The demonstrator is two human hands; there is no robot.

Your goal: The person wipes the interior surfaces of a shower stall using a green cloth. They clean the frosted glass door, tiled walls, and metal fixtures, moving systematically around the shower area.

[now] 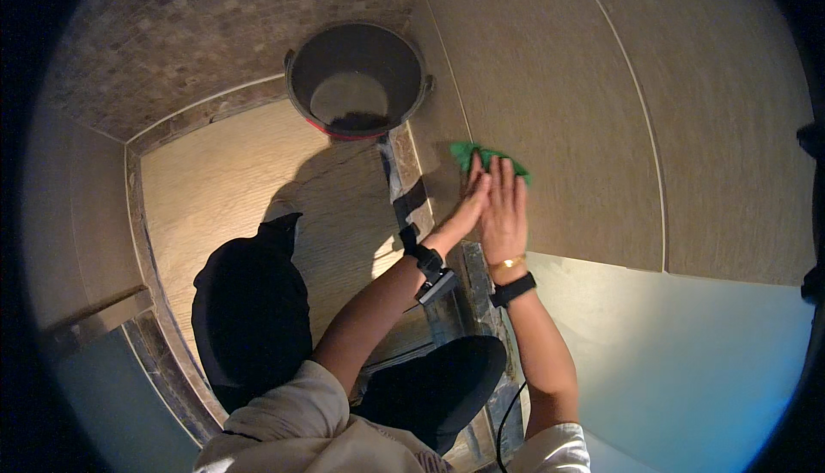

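Observation:
A green cloth (pixel 465 151) lies bunched against the beige wall tile (pixel 554 118), near a vertical grout line. My right hand (pixel 504 212) presses it flat to the wall, fingers extended and together. Close beside it, my left hand (pixel 475 194) also has its fingertips on the cloth, and the two hands touch. Both palms and much of the cloth are hidden beneath the hands. A gold bracelet (pixel 509 263) and a black band (pixel 514 290) circle my right wrist. On my left wrist sits a strapped device (pixel 435 285).
A dark bucket (pixel 354 80) with a red lower part stands in the corner, below mosaic wall tiles (pixel 193 35). Its bottom looks pale grey; whether that is liquid I cannot tell. My knees (pixel 251 318) are over the ribbed floor (pixel 219 157). A frosted panel (pixel 644 344) is on the right.

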